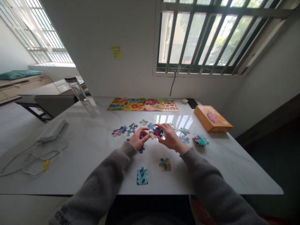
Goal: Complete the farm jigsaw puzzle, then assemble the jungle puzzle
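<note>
My right hand [170, 137] pinches a dark jigsaw piece with a red patch [158, 132] between thumb and fingers, above the scattered pieces. Close by on the left, my left hand [140, 138] has its thumb and fingertips curved toward each other; whether a piece is between them I cannot make out. Loose puzzle pieces lie around both hands, among them a pink one [116, 132] and an orange-patterned one [143, 122]. Nearer me rest a teal leaf-patterned piece [142, 176] and a green-orange piece [165, 164], apart from each other. Some pieces are hidden behind my hands.
A small pile of pieces [200, 140] lies right of my right hand, before an orange box [212, 118]. An animal farm picture strip [142, 104] lies along the wall. A phone [192, 103], a glass bottle [77, 89] and a white device with cable [52, 130] stand around.
</note>
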A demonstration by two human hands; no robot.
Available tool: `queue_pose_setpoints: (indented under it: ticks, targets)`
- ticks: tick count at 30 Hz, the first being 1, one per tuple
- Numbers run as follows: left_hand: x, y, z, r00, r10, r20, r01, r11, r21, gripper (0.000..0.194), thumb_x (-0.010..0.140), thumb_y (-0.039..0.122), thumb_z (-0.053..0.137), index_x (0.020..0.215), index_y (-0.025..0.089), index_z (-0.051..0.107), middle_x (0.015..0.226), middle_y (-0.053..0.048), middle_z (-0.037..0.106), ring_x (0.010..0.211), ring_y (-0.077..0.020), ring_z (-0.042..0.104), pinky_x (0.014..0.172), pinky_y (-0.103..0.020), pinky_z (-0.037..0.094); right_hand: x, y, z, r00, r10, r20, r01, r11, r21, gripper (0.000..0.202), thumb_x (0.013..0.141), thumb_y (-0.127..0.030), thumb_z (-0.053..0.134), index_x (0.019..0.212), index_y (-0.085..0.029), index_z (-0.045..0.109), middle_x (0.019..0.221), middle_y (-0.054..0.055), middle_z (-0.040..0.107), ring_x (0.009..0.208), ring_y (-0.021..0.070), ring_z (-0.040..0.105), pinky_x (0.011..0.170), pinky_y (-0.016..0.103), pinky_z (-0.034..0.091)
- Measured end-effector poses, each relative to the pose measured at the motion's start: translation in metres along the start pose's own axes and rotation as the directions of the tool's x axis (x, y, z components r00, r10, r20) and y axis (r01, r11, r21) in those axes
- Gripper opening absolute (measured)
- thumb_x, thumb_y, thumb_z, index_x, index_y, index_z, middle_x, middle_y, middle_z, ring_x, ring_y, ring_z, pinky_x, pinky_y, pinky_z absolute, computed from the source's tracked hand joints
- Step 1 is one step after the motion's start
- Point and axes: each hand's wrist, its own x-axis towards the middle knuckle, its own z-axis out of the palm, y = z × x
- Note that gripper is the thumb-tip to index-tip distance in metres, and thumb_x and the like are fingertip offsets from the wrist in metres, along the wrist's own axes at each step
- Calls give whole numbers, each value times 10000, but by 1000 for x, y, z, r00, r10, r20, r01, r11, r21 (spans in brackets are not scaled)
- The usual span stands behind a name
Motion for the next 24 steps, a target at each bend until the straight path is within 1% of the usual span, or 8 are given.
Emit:
queue_pose_setpoints:
  ticks: [4, 7, 10, 12, 14, 16, 20, 24]
  targets:
    - [1, -1, 7, 996, -59, 72, 78, 953, -291, 506, 735, 558, 784, 974, 160, 581, 806, -45, 717, 706, -161, 662, 733, -322, 530, -1, -33, 16, 998, -54, -34, 56, 997, 51, 598, 862, -154, 615, 1423, -298, 469, 1203, 101, 560, 1133, 287, 508, 988, 469, 484]
    - [1, 0, 6, 996, -64, 68, 84, 934, -347, 495, 685, 540, 831, 889, 158, 591, 788, -36, 711, 676, -145, 649, 717, -309, 529, -4, -37, 21, 996, -57, -75, 64, 994, 87, 545, 876, -153, 607, 1387, -309, 500, 1209, 102, 535, 1151, 282, 506, 983, 471, 492]
    - [1, 3, 3, 997, -79, 15, 80, 935, -346, 463, 704, 516, 819, 900, 159, 600, 759, -31, 711, 647, -149, 643, 685, -306, 527, -7, -35, 23, 989, 62, -138, -30, 974, 223, 457, 902, -195, 585, 1347, -268, 516, 1185, 108, 556, 1081, 253, 557, 892, 418, 522]
    - [1, 4, 1, 997, -77, -23, 66, 944, -325, 452, 722, 506, 802, 939, 157, 615, 758, -32, 714, 642, -152, 642, 676, -306, 525, -8, -33, 24, 975, 203, -87, -158, 916, 368, 309, 929, -268, 565, 1237, -235, 567, 1013, 77, 619, 883, 208, 601, 747, 353, 522]
    - [1, 3, -1, 997, -57, -46, 40, 951, -306, 458, 731, 500, 790, 983, 152, 629, 758, -32, 713, 644, -150, 638, 677, -302, 520, -9, -31, 27, 954, 296, 35, -274, 825, 494, 183, 950, -370, 546, 1019, -215, 614, 798, 22, 621, 705, 167, 576, 645, 303, 475]
    - [1, 2, -1, 999, -23, -47, 9, 957, -291, 473, 757, 485, 771, 1059, 148, 632, 751, -26, 703, 659, -151, 640, 682, -296, 514, -11, -28, 31, 937, 330, 118, -335, 747, 574, 276, 945, -464, 543, 853, -207, 588, 698, -4, 598, 649, 152, 559, 624, 286, 445]
    - [-5, 2, 3, 997, 8, 79, 9, 977, -212, 497, 798, 443, 748, 1179, 160, 599, 784, -30, 702, 685, -167, 662, 660, -289, 497, -12, -21, 36, 920, 387, 67, -340, 700, 627, 344, 921, -525, 559, 792, -206, 550, 714, -4, 596, 669, 153, 556, 638, 287, 447]
    - [-10, 6, 8, 959, -27, 281, 54, 995, -89, 356, 841, 456, 705, 1018, 153, 646, 800, -58, 722, 727, -186, 676, 698, -306, 502, -12, -15, 34, 922, 384, 47, -334, 728, 600, 346, 926, -534, 548, 817, -205, 557, 743, 1, 604, 688, 156, 564, 650, 293, 464]
